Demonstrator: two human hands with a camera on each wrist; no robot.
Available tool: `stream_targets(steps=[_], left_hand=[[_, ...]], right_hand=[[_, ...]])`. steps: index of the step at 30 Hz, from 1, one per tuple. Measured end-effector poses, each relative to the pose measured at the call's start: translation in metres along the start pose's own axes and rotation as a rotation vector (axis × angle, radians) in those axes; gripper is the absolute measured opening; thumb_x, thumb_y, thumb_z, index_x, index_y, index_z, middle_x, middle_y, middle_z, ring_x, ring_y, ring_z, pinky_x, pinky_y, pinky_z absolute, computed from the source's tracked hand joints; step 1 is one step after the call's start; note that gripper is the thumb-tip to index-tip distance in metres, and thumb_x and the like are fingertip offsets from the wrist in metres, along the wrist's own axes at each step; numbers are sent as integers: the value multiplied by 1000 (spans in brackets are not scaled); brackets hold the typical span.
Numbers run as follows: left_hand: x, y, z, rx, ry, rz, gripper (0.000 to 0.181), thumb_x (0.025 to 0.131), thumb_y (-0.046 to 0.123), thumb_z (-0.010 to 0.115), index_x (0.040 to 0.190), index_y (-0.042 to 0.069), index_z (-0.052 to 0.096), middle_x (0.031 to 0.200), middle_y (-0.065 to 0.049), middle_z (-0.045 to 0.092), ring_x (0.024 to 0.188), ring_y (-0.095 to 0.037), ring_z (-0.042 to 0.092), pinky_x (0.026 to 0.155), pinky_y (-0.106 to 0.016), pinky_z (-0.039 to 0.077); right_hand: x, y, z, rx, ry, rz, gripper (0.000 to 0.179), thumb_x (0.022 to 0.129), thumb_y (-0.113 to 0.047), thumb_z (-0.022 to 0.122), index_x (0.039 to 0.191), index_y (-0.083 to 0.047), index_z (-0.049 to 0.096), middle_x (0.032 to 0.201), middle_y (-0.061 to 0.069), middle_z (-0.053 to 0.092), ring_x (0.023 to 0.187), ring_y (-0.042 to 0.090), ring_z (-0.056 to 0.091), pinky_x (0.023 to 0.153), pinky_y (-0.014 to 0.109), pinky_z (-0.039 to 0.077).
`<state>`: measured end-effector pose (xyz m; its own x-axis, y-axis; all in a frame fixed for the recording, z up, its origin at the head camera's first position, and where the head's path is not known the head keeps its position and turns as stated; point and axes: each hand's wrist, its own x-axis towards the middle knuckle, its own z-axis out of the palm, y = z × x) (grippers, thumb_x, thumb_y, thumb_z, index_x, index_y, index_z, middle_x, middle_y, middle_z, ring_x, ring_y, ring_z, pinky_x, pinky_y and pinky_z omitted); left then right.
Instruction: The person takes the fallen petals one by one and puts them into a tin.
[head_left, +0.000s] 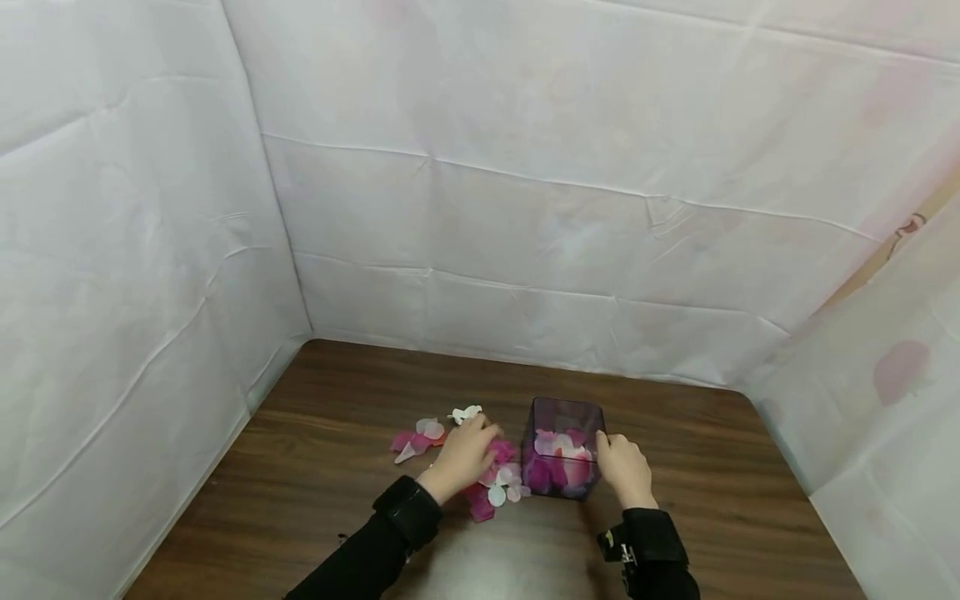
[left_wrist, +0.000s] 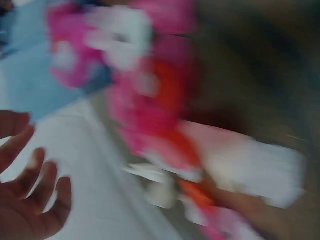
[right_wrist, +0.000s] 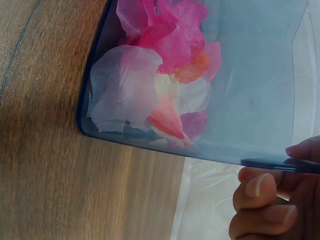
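A clear purple-tinted plastic box (head_left: 567,413) stands on the table, partly filled with pink, white and red artificial petals (right_wrist: 175,45). With thumb and fingers my right hand (head_left: 627,472) pinches the box's rim at its right side, as the right wrist view shows close up. Left of the box, loose petals (head_left: 497,495) lie scattered in pink, white and orange. My left hand (head_left: 462,454) hovers over them, its fingers (left_wrist: 35,175) spread and loosely bent, with nothing seen between them. In the left wrist view the petals are blurred.
The dark wooden table (head_left: 337,400) has white cloth walls (head_left: 525,225) at its back and both sides. A small white petal cluster (head_left: 467,413) lies just beyond the left hand. Black bands (head_left: 408,512) with cameras circle both wrists.
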<state>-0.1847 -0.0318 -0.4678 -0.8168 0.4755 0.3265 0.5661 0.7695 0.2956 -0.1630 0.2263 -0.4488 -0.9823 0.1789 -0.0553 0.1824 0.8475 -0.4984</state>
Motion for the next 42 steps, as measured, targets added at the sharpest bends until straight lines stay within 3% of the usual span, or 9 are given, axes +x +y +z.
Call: stream_targets(steps=[4, 7, 11, 17, 25, 29, 31, 36, 42], left_hand=[[-24, -26, 16, 49, -91, -93, 30, 77, 9, 73, 105, 6, 63, 101, -16, 58, 89, -32, 58, 64, -42, 52], [-36, -39, 25, 57, -98, -120, 28, 77, 6, 72, 102, 5, 59, 98, -18, 59, 85, -34, 59, 65, -44, 52], [-44, -49, 34, 47, -12, -51, 19, 81, -1, 64, 98, 4, 59, 95, -17, 64, 81, -32, 63, 70, -43, 53], [-45, -52, 35, -16, 117, 4, 31, 82, 1, 66, 112, 3, 58, 83, -10, 67, 74, -24, 66, 63, -35, 53], [-31, -46, 13, -132, 75, -86, 50, 79, 9, 73, 124, 6, 49, 71, -6, 61, 60, -12, 56, 55, -27, 49], [-21, -37, 4, -87, 111, -81, 27, 83, 11, 70, 108, 7, 60, 66, -2, 62, 56, -11, 54, 51, -23, 43], [-15, -31, -1, -69, 134, -86, 15, 86, 11, 67, 100, 7, 65, 70, -3, 67, 60, -13, 59, 54, -25, 46], [4, -17, -14, -166, 162, -111, 12, 88, 10, 64, 99, 8, 69, 92, -6, 72, 84, -19, 69, 72, -33, 54], [36, 8, -24, -292, 193, -26, 17, 89, 15, 62, 104, 9, 67, 88, -4, 68, 79, -14, 65, 72, -27, 53]], right_hand=[[-2, 1, -1, 4, -1, 2, 49, 99, -28, 31, 116, 9, 60, 116, 32, 59, 103, 51, 56, 81, 58, 46], [-2, 0, -2, 6, -3, 10, 50, 99, -28, 31, 117, 9, 58, 117, 33, 58, 104, 51, 55, 81, 58, 45], [-1, -1, 0, 2, -3, 21, 52, 99, -30, 30, 119, 10, 57, 118, 33, 57, 105, 51, 55, 82, 59, 45], [1, -1, 3, 3, 2, 24, 52, 99, -30, 30, 117, 10, 58, 117, 33, 58, 104, 51, 55, 81, 58, 45], [0, 0, -1, -8, 11, 8, 50, 99, -29, 30, 115, 9, 60, 116, 33, 59, 103, 52, 55, 80, 59, 45], [1, 0, -2, -14, 13, 9, 50, 99, -28, 30, 114, 9, 61, 115, 33, 59, 102, 52, 56, 80, 59, 46], [1, 0, -3, -14, 12, 10, 50, 99, -29, 31, 115, 8, 61, 116, 33, 59, 103, 51, 56, 80, 59, 46], [1, 0, -2, -8, 10, 21, 51, 98, -29, 31, 116, 8, 59, 118, 32, 58, 104, 52, 55, 81, 60, 45], [1, 0, 1, -2, 22, 29, 51, 99, -30, 30, 117, 9, 59, 118, 32, 58, 105, 51, 55, 82, 59, 45]])
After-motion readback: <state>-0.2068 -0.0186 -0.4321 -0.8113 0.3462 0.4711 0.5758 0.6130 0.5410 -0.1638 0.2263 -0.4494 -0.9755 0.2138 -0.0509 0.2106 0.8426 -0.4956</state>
